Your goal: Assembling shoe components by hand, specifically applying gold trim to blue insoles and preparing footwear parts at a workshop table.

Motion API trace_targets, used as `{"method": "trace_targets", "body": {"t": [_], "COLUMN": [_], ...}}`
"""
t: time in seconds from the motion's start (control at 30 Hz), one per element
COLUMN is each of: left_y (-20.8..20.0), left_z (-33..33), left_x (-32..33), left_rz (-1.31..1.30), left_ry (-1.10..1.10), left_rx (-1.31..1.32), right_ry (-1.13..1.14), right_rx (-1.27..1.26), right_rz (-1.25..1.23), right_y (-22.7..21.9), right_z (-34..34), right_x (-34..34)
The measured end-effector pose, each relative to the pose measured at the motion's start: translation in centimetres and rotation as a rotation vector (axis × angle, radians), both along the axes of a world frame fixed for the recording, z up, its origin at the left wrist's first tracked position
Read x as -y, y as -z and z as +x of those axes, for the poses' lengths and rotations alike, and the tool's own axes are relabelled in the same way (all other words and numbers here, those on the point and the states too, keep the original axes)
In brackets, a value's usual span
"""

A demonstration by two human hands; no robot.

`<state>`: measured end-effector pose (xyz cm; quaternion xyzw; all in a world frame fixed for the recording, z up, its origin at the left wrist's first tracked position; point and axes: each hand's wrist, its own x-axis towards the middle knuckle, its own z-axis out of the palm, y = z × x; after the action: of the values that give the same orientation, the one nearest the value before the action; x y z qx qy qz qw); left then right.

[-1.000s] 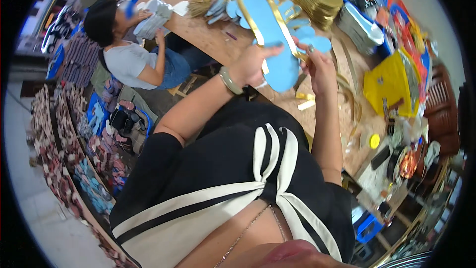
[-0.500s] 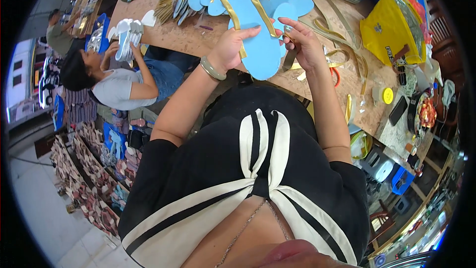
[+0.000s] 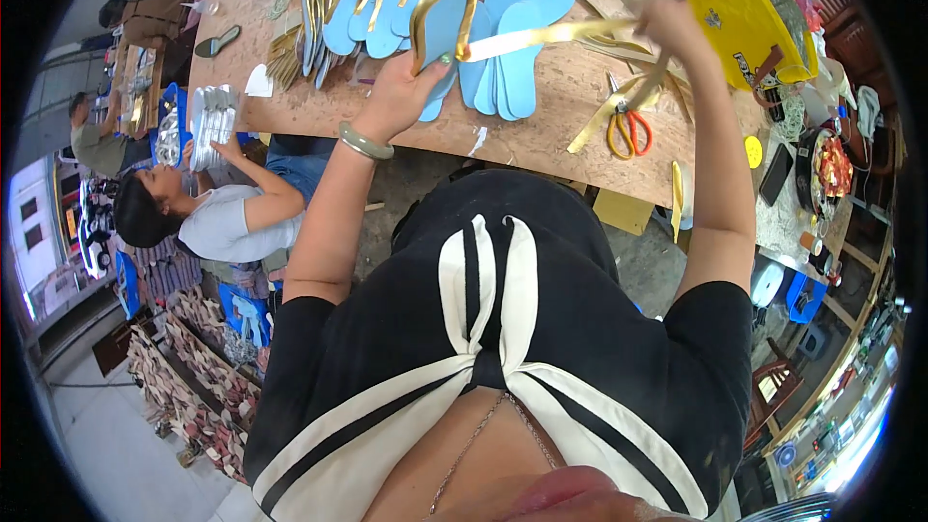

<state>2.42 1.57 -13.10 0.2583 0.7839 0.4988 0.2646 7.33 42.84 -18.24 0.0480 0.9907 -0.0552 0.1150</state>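
My left hand (image 3: 404,87) grips a light-blue shoe insole (image 3: 443,31) with gold trim along its edge, the thumb near the trim's lower end. From there a gold strip (image 3: 551,36) stretches taut to the right. My right hand (image 3: 672,31), blurred by motion, is closed on the strip's far end; its fingers show poorly. Loose blue insoles (image 3: 522,58) lie just right of the held one, and more with gold trim (image 3: 382,14) fan out behind it. Orange-handled scissors (image 3: 628,130) rest on the table below my right hand, among strip offcuts.
The wooden table (image 3: 319,101) carries a yellow bag (image 3: 744,19) at right, with a phone (image 3: 776,172) nearer me. A gold-edged piece (image 3: 679,201) sits at the front edge. On the left, another person (image 3: 232,203) holds a stack of silvery pieces (image 3: 210,126).
My right hand has moved away to the right and up, drawing the gold strip out straight. My left hand has shifted left with the insole, which is now tilted. The scissors have come into fuller view.
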Motion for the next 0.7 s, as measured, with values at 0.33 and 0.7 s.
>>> {"method": "trace_targets", "body": {"t": [0.33, 0.7], "left_y": [3.9, 1.5], "left_z": [1.8, 2.7], "left_x": [1.3, -3.6], "left_rz": [-0.034, 0.667], "left_ry": [-0.119, -0.335], "left_rx": [-0.143, 0.973], "right_ry": [0.471, 0.5], "right_rx": [-0.076, 0.064], "right_rz": [-0.325, -0.385], "right_y": [9.7, 18.4], "right_z": [9.1, 19.1], "right_x": [3.4, 5.9]}}
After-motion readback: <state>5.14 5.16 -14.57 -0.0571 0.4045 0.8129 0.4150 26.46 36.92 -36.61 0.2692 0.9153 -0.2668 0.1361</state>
